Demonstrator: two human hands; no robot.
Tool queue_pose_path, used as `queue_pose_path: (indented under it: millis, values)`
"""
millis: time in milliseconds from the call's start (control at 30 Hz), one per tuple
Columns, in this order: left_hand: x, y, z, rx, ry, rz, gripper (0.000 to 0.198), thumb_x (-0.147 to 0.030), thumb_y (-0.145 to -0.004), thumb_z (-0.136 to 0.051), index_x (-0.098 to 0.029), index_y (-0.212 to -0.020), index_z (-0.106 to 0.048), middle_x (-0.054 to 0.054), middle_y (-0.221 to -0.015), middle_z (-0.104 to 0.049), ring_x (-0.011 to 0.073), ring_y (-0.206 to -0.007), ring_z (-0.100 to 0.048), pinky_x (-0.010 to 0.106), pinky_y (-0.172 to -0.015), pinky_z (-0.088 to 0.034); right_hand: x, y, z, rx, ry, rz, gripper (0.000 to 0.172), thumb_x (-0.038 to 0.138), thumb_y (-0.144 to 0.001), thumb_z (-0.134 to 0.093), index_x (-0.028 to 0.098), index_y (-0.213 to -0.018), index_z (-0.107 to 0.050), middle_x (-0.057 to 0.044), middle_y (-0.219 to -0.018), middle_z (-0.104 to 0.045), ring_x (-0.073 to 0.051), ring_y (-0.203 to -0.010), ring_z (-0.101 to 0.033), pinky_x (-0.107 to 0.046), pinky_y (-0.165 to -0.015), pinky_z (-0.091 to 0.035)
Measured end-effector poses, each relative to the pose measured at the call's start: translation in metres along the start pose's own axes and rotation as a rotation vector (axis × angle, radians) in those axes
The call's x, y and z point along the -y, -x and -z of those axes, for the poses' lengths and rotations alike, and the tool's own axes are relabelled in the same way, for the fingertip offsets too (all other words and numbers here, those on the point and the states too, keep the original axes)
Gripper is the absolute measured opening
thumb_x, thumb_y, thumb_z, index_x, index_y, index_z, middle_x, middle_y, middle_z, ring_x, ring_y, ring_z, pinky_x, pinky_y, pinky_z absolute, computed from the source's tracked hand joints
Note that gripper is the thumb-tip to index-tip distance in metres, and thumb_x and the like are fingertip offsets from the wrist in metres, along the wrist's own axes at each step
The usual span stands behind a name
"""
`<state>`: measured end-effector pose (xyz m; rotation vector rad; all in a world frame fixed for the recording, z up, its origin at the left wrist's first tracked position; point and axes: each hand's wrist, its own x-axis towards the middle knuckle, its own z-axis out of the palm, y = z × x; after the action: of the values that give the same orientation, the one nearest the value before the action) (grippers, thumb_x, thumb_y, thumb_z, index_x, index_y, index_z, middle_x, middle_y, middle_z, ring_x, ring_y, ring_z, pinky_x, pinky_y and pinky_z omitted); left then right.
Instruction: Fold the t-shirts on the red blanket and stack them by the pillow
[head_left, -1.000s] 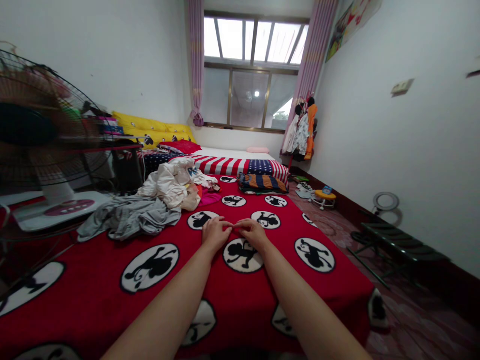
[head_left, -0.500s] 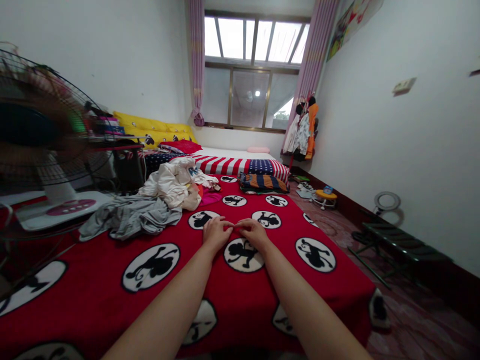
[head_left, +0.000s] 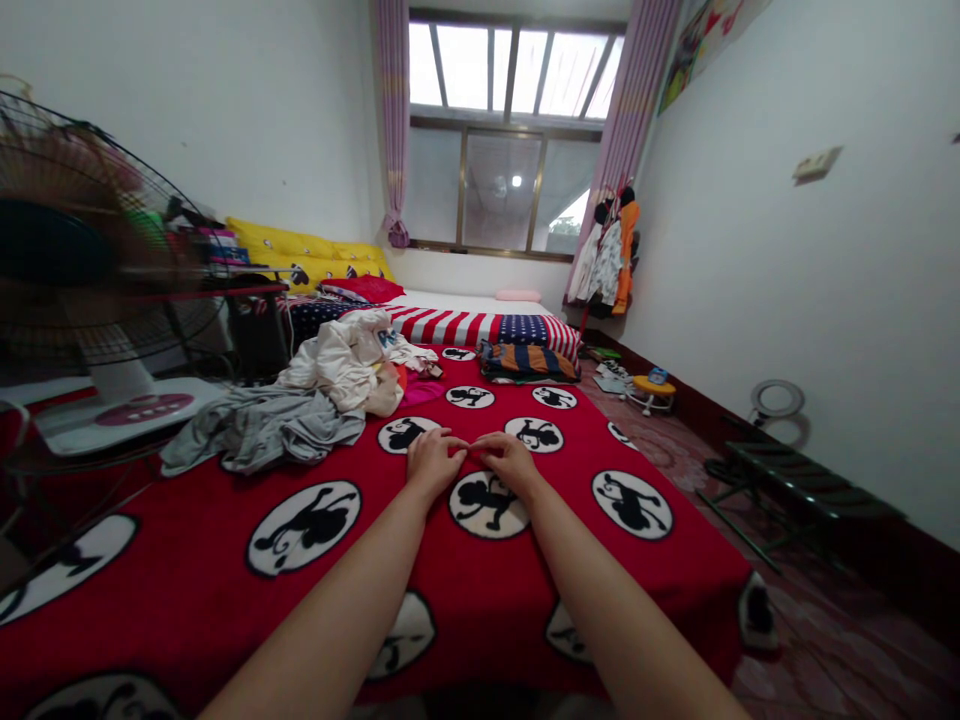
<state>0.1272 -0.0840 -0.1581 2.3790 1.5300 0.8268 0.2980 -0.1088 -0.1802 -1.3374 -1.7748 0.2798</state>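
Both my arms reach forward over a red blanket printed with black monkeys in white circles. My left hand and my right hand lie palm down on it side by side, fingers flat and fingertips touching. Neither hand holds anything. A pile of crumpled clothes, white and beige, lies beyond my left hand, with a grey garment spread at its near left.
A running fan stands at the left. Farther back are a stars-and-stripes blanket, folded striped cloth, yellow pillows and a window. Clothes hang at the right wall. A folding rack and small stool stand on the floor.
My hands have stayed in place on the blanket, fingertips together. The view has tilted slightly, so everything sits a little higher in the frame.
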Motion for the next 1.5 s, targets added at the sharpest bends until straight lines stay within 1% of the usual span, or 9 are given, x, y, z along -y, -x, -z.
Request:
queue_pose_path:
  millis: [533, 967, 1500]
  values:
    - [0.0003, -0.0002, -0.0007, 0.006, 0.015, 0.013, 0.020, -0.033, -0.082, -0.061, -0.034, -0.095, -0.076, -0.001, -0.124, -0.063, 0.0219, -0.121, -0.051, 0.034, -0.103, -0.036, -0.0014, -0.0008, 0.0000, 0.000, 0.004, -0.014, 0.029, 0.008, -0.073, -0.062, 0.027, -0.090, -0.076, -0.001, -0.096, -0.073, -0.018, -0.091, -0.066, -0.032, -0.087, -0.051]
    - [0.0003, -0.0002, -0.0005, -0.001, 0.011, 0.000, 0.021, -0.036, -0.083, -0.059, -0.033, -0.095, -0.076, 0.000, -0.124, -0.064, 0.0217, -0.120, -0.052, 0.036, -0.103, -0.037, -0.0010, -0.0002, 0.0004, 0.005, 0.001, -0.008, 0.027, 0.010, -0.075, -0.062, 0.026, -0.091, -0.076, -0.002, -0.097, -0.073, -0.018, -0.091, -0.065, -0.032, -0.087, -0.051]
    - [0.0009, 0.0003, -0.0004, -0.008, 0.007, -0.019, 0.021, -0.034, -0.083, -0.060, -0.032, -0.095, -0.076, 0.003, -0.123, -0.064, 0.0220, -0.119, -0.053, 0.037, -0.102, -0.038, 0.0004, 0.0005, -0.0001, -0.009, -0.016, 0.015, 0.030, 0.006, -0.073, -0.061, 0.025, -0.091, -0.076, -0.002, -0.096, -0.073, -0.017, -0.090, -0.066, -0.030, -0.085, -0.050]
